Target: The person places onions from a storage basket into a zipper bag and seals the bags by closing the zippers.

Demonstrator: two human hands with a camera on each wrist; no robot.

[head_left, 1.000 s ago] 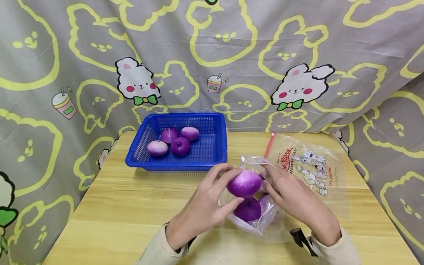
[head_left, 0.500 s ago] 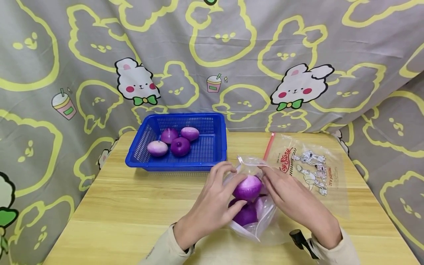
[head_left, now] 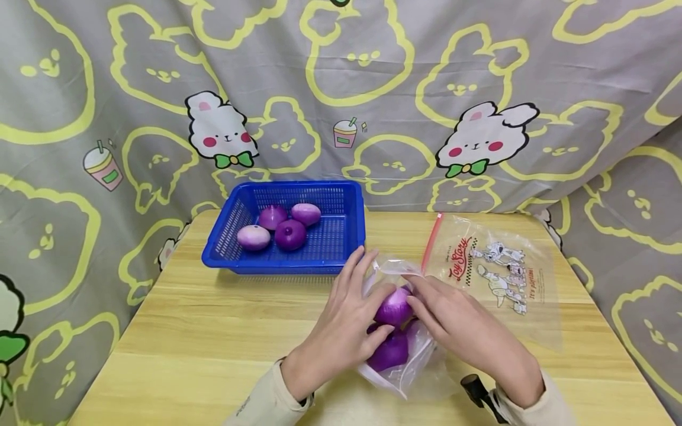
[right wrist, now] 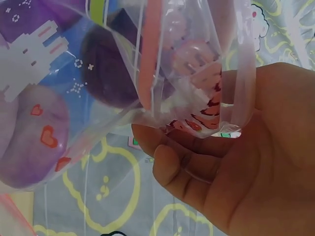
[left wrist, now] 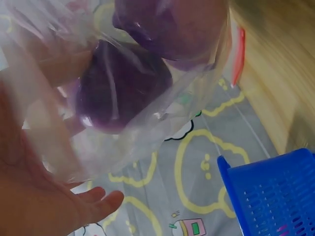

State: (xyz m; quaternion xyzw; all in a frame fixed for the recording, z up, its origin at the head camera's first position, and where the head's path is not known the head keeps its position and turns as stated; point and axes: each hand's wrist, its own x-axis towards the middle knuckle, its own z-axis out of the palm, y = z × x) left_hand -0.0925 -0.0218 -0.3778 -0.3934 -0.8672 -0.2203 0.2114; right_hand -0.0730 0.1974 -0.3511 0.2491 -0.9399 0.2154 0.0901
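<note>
Pinching the purple onion (head_left: 393, 307) between thumb and forefinger, the left grip (head_left: 338, 328) stood part-spread at the clear bag (head_left: 423, 349); opposite, the right grip (head_left: 459, 312) held its rim. The onion appeared slick, firm, probably light, best taken round its middle; the film, limp.

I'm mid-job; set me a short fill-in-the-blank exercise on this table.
1. The blue basket holds ____ onions.
2. The onions at the open plastic bag are mainly ____ in colour.
3. The flat printed bag reads "____ Story".
4. In the head view, the basket lies to the ____ of the printed bag.

Missing words: four; purple; Toy; left.
</note>
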